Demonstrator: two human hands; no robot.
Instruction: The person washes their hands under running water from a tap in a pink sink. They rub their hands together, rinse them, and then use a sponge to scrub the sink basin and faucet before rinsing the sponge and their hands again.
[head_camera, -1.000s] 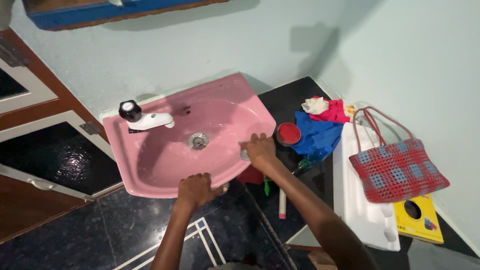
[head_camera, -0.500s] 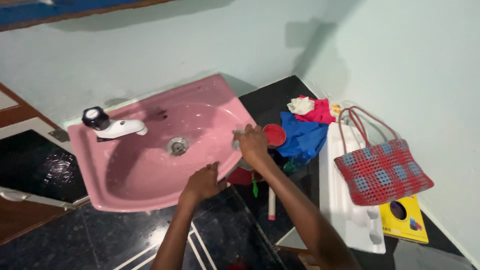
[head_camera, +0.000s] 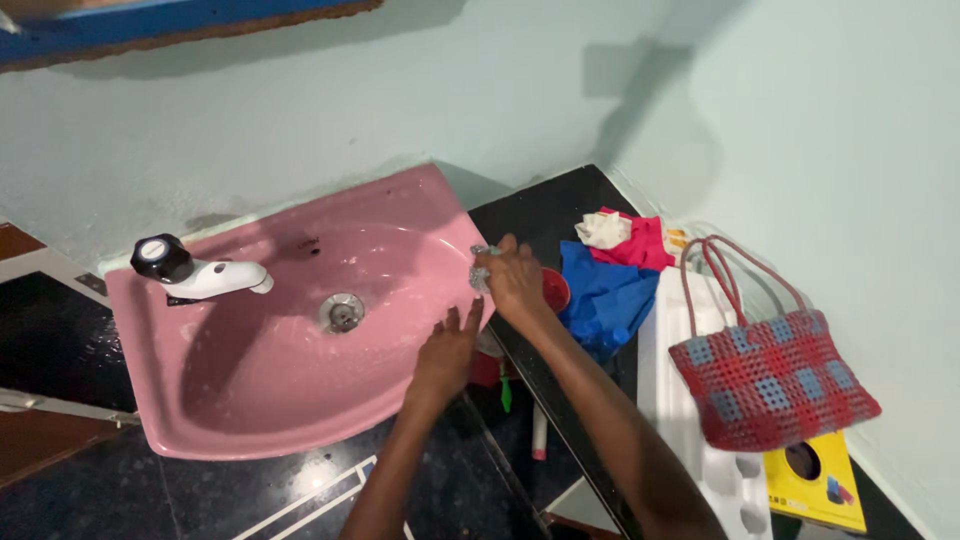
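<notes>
Head view: right hand (head_camera: 517, 282) presses scrubber (head_camera: 481, 266) against sink (head_camera: 250, 390) rim.

A flat yellow box (head_camera: 815, 484) lies bottom right — under the woven bag (head_camera: 772, 377).

basin hollow: the pink sink (head_camera: 250, 390) lies open left of both hands, broken only by 1 drain (head_camera: 342, 313)
far-left rim: white tap (head_camera: 200, 272) juts over the bowl
right side: red cup (head_camera: 555, 290), blue cloth (head_camera: 605, 290) and woven bag (head_camera: 770, 375) crowd the counter
</notes>
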